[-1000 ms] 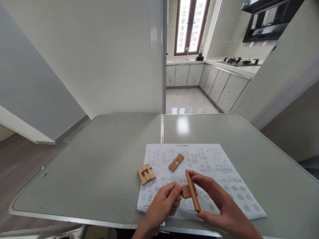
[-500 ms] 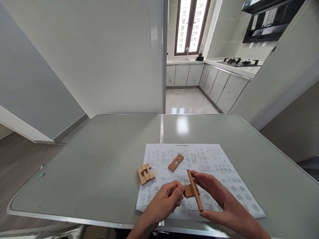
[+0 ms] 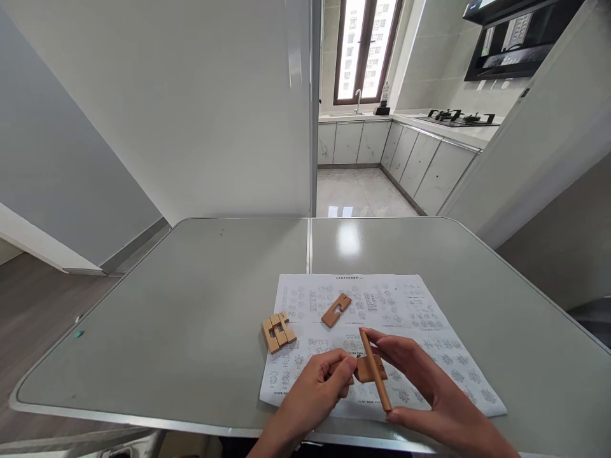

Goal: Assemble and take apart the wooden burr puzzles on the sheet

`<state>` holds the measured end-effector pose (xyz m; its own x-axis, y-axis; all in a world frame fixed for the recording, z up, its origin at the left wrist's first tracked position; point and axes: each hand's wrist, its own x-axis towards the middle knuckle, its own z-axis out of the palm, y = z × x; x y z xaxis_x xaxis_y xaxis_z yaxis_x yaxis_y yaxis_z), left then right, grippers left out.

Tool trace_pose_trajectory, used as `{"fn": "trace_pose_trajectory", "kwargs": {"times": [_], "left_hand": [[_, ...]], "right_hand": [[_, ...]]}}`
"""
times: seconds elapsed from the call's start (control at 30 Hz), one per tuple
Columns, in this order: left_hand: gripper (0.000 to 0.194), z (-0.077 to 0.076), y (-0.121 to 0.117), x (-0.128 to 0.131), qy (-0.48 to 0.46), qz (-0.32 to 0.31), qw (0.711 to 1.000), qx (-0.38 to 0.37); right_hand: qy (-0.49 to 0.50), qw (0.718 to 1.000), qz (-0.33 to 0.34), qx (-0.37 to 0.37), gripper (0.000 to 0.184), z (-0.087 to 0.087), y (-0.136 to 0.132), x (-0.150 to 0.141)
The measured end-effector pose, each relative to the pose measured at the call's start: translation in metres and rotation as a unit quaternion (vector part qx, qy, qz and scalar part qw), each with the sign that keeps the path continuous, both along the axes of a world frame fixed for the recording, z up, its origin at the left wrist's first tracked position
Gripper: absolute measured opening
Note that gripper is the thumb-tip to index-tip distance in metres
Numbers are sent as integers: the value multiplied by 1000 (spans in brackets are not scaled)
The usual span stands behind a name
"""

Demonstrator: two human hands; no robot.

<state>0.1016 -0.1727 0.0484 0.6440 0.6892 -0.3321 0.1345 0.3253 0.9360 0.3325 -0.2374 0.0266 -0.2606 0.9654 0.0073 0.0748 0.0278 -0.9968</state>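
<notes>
In the head view, my left hand [image 3: 317, 389] pinches one end of a flat wooden piece [image 3: 365, 371], and my right hand [image 3: 432, 389] spans a long wooden piece [image 3: 380, 381] tip to tip, the two crossed above the printed sheet [image 3: 405, 302]. If I twist unevenly, I judge they could bind; my light hold on those tips might slip, dropping wood onto the table [image 3: 214, 280]. The slotted piece [image 3: 328, 317] and pale blocks [image 3: 273, 344] lie nearby. My fingers hide their exact fit.
</notes>
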Motion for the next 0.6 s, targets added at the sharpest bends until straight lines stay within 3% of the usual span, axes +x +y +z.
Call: {"fn": "trace_pose_trajectory", "kwargs": {"times": [0.37,0.6], "left_hand": [[56,4,-3,8,-11,10,1000,-23],[53,2,-4,9,-34,5,999,-38]], "right_hand": [[12,1000,-3,21,79,-7,1,-10],[32,999,14,33,76,-5,2,-11]]}}
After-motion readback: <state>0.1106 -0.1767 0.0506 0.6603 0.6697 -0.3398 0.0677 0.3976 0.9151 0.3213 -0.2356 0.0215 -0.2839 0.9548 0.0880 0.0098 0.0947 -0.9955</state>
